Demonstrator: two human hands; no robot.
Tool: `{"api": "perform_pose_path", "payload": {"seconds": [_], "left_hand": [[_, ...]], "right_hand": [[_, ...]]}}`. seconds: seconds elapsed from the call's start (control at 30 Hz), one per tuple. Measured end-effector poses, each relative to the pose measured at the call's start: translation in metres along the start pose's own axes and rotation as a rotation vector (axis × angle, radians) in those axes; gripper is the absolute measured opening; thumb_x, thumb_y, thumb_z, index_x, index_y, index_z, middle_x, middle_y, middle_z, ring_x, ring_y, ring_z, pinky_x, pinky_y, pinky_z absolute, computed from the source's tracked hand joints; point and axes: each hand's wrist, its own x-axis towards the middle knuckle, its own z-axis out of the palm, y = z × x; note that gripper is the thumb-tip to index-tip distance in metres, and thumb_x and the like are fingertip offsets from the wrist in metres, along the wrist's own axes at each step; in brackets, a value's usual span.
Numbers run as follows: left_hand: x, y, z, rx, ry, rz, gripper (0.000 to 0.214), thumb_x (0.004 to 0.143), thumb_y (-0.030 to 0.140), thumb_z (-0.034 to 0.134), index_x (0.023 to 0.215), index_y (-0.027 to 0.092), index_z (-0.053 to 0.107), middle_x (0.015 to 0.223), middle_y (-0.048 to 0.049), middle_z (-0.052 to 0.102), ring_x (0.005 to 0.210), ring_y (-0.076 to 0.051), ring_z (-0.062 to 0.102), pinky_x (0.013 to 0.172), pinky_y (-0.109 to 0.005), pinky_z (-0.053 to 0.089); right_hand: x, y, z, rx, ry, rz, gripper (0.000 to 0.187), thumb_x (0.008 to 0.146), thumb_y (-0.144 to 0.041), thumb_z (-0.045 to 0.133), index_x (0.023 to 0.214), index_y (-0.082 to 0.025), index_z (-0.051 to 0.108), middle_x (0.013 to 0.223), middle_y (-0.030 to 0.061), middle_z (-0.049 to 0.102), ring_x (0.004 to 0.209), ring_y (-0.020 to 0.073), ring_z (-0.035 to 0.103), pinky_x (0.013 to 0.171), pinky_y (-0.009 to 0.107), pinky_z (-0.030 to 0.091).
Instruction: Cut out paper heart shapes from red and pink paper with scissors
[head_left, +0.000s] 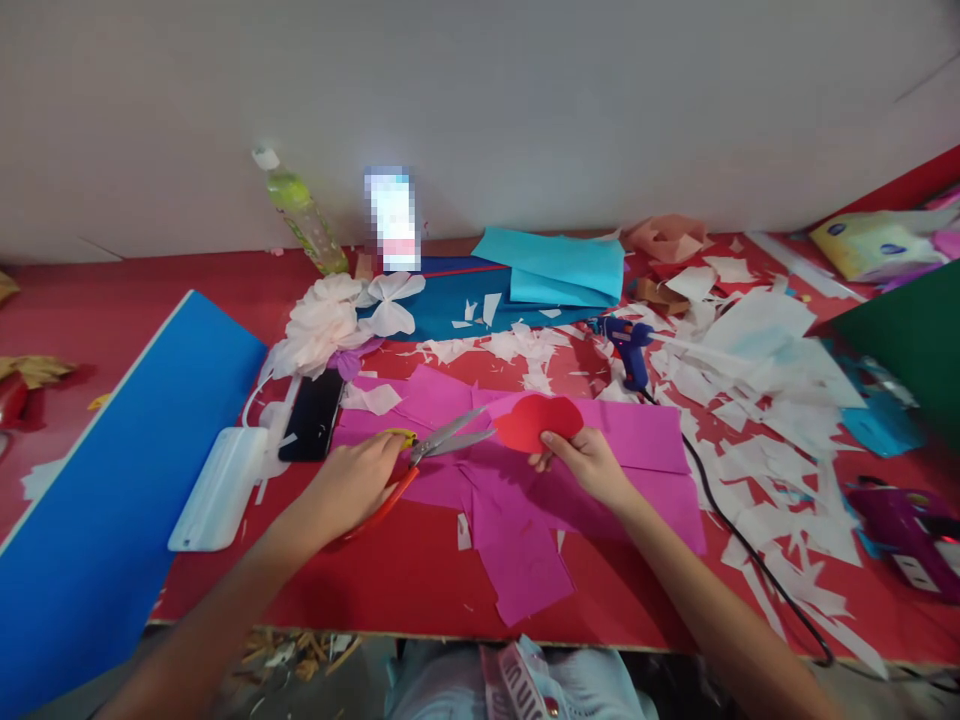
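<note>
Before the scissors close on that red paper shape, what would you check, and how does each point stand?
1. Left hand grips the scissors: ok.
2. Blades open: ok.
3. Right hand pinches the red paper shape at its lower edge: ok.
4. Right fingers apart from the blade tips: ok.
5. Blade tips reach the paper: cannot tell.
6. Glue gun cord away from the blades: ok.

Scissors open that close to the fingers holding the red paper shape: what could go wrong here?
The scissors in the left hand are open, blades aimed at the red paper shape pinched by the right hand; a fingertip might get nicked. The thin shape could tear or cut crooked. The glue gun cord trails near the right forearm and might snag.
</note>
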Motion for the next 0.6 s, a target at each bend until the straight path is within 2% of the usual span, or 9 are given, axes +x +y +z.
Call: {"api": "perform_pose_path", "payload": {"seconds": [0.23, 0.37, 0.6], "left_hand": [[0.015, 0.015, -0.003, -0.058, -0.032, 0.123, 0.036, 0.088, 0.019, 0.04, 0.123, 0.013, 0.048, 0.116, -0.0155, 0.062, 0.101, -0.027, 0.063, 0.082, -0.039, 0.051], [0.024, 0.024, -0.006, -0.053, -0.051, 0.135, 0.037, 0.089, 0.019, 0.038, 0.125, 0.011, 0.046, 0.116, -0.0167, 0.062, 0.099, -0.028, 0.064, 0.078, -0.038, 0.051], [0.03, 0.033, -0.012, -0.058, -0.1, 0.128, 0.037, 0.089, 0.013, 0.038, 0.125, 0.013, 0.045, 0.117, -0.0151, 0.062, 0.101, -0.027, 0.063, 0.079, -0.037, 0.05]], "right_hand": [[-0.005, -0.003, 0.003, -0.029, -0.028, 0.033, 0.047, 0.085, -0.052, 0.048, 0.063, -0.016, 0.067, 0.06, 0.0074, 0.069, 0.054, 0.0158, 0.063, 0.055, 0.025, 0.05], [-0.005, -0.002, 0.005, -0.025, -0.002, 0.046, 0.048, 0.084, -0.056, 0.048, 0.061, -0.017, 0.067, 0.059, 0.0074, 0.068, 0.054, 0.0166, 0.064, 0.055, 0.026, 0.051], [-0.006, 0.003, 0.007, 0.039, 0.024, 0.061, 0.05, 0.082, -0.059, 0.05, 0.06, -0.017, 0.066, 0.058, 0.0074, 0.068, 0.053, 0.0165, 0.063, 0.055, 0.027, 0.051]]}}
